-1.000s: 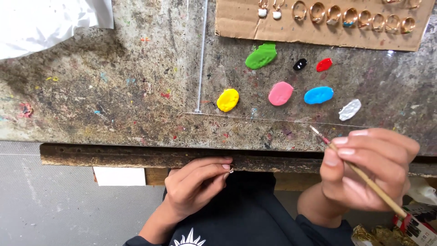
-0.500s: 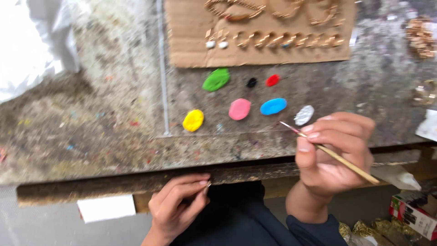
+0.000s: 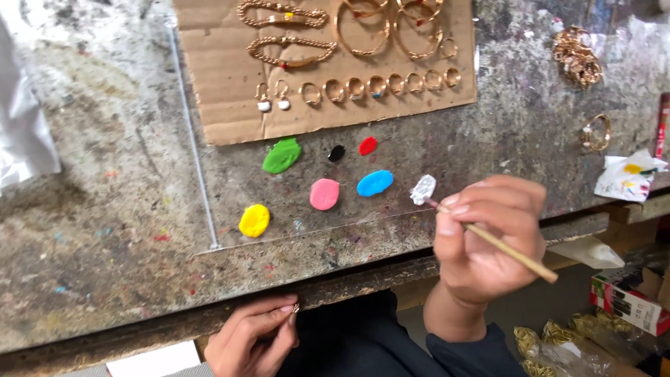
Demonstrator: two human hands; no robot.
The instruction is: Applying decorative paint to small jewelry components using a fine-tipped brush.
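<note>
One thin wooden paintbrush point(image 3: 492, 239) is the main thing going on, pinched in the right hand point(image 3: 488, 241) with the fingers closed tight round the middle of the stick. Its long axis runs diagonally: the tip points up and to the left, the blunt butt end sticks out down and to the right past the knuckles. Most of the middle of the handle is hidden behind the fingers, and the bristles are hard to make out because they sit right in the white paint blob point(image 3: 423, 188), touching it.

The left hand point(image 3: 255, 338) is down below the bench edge, fingertips pinched narrow on something tiny and metallic. Can't tell what it is, too small, and the hand is partly cut off by the bottom of the frame.

Just beside the white blob, on a clear sheet laid over the worn, paint-speckled workbench point(image 3: 105, 230), there's a blue blob point(image 3: 375, 183), a pink blob point(image 3: 324, 194), a yellow blob point(image 3: 254, 220), a green blob point(image 3: 282, 156), and small black point(image 3: 336, 153) and red point(image 3: 368, 145) dabs.

Further back, a piece of cardboard point(image 3: 223, 105) holds rows of gold rings point(image 3: 380, 85) and chain bracelets point(image 3: 289, 52), cut off at the top. A paint-smeared tissue point(image 3: 628, 174) sits well off to the right.
</note>
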